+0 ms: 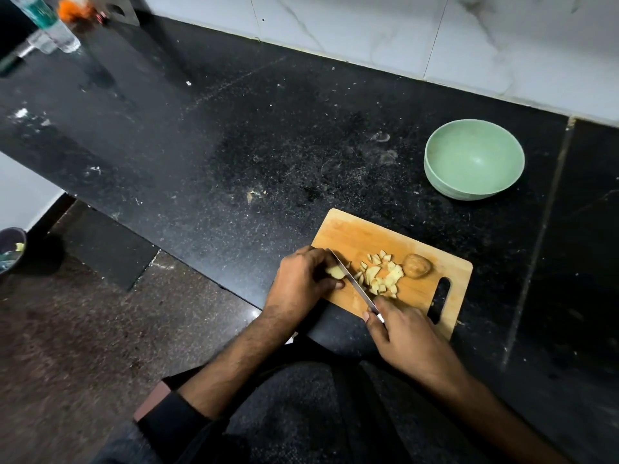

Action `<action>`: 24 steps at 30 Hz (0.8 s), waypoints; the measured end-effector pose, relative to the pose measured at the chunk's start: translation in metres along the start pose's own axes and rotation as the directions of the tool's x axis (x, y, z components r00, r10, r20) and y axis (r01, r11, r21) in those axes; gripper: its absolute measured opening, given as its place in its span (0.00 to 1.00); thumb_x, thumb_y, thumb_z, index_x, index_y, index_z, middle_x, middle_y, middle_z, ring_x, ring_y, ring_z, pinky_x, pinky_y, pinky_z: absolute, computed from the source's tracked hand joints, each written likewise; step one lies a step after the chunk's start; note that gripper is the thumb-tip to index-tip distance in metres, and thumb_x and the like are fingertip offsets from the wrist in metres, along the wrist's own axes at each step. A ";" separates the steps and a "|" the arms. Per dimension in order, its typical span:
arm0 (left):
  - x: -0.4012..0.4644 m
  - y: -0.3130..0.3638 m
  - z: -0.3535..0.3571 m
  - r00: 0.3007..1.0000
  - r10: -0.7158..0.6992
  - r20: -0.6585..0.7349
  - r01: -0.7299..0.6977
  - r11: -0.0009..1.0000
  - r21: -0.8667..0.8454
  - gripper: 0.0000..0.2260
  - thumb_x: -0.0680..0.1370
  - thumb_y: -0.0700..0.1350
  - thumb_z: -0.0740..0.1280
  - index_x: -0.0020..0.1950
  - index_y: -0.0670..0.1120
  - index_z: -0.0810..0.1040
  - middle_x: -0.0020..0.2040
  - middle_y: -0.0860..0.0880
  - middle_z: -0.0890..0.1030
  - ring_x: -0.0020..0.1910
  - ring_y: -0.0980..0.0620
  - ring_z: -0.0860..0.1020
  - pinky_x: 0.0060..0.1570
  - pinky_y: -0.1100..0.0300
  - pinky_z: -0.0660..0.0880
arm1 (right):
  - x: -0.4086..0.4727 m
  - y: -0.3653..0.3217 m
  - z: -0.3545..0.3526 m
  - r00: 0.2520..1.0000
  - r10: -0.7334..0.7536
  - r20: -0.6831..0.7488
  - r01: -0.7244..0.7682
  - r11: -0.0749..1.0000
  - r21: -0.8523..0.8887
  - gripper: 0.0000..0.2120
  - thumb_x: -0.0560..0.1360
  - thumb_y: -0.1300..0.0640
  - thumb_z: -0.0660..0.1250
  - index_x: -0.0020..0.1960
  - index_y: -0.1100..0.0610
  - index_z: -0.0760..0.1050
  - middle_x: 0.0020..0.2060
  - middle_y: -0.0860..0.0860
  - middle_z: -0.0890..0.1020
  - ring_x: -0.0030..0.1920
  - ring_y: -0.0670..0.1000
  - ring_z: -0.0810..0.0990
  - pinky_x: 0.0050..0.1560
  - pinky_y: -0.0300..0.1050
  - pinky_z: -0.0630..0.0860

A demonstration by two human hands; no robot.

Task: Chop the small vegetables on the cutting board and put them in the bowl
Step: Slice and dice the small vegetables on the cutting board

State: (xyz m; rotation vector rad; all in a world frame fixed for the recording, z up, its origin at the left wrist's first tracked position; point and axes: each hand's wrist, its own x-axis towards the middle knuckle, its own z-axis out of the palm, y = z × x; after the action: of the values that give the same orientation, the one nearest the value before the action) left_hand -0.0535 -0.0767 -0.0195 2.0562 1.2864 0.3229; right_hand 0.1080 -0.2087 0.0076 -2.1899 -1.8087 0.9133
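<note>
A wooden cutting board (361, 234) lies on the black counter near its front edge. My left hand (301, 279) holds a pale vegetable piece (335, 272) down on the board's left side. My right hand (402, 339) grips the handle of a knife (351, 279), whose blade rests against that piece. A heap of pale chopped cubes (382, 276) lies to the right of the blade. Beside the heap sits a whole brown vegetable (416, 266). A pale green bowl (474, 159) stands behind the board to the right, with nothing in it.
A clear plastic bottle (50, 25) and orange items (72, 10) stand at the counter's far left corner. A dark bowl (10, 249) sits on the floor at the left edge. The white tiled wall (368, 28) runs along the counter's back.
</note>
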 end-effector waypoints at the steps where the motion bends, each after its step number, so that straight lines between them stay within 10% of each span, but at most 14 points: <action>1: 0.000 0.000 -0.002 1.000 -0.009 0.005 0.009 1.000 -0.009 0.16 0.64 0.49 0.82 0.48 0.50 0.82 0.46 0.54 0.80 0.44 0.56 0.78 0.46 0.63 0.74 | 0.000 0.001 0.001 1.000 -0.001 0.005 0.001 1.000 -0.001 0.12 0.84 0.47 0.54 0.58 0.53 0.72 0.35 0.41 0.69 0.32 0.36 0.69 0.31 0.30 0.63; 14: -0.001 0.006 -0.002 0.991 -0.114 -0.064 0.110 0.992 -0.064 0.19 0.67 0.46 0.81 0.56 0.48 0.83 0.47 0.52 0.79 0.41 0.59 0.77 0.43 0.75 0.70 | 0.002 -0.002 0.003 0.999 0.003 -0.041 -0.001 0.999 0.041 0.10 0.84 0.48 0.54 0.56 0.51 0.71 0.31 0.43 0.75 0.30 0.40 0.75 0.34 0.35 0.71; 24: 0.000 0.005 0.001 0.989 -0.126 -0.082 0.122 0.991 -0.053 0.16 0.69 0.46 0.80 0.55 0.46 0.85 0.50 0.51 0.80 0.48 0.53 0.79 0.54 0.61 0.76 | 0.008 -0.012 0.007 1.000 -0.014 0.026 0.014 1.000 0.018 0.11 0.84 0.53 0.56 0.62 0.55 0.71 0.31 0.43 0.72 0.29 0.39 0.72 0.35 0.30 0.69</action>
State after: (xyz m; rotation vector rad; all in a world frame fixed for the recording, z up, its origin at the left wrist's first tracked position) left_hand -0.0491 -0.0789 -0.0168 1.9305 1.4379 0.3844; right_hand 0.0944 -0.2000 0.0047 -2.1622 -1.8179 0.9552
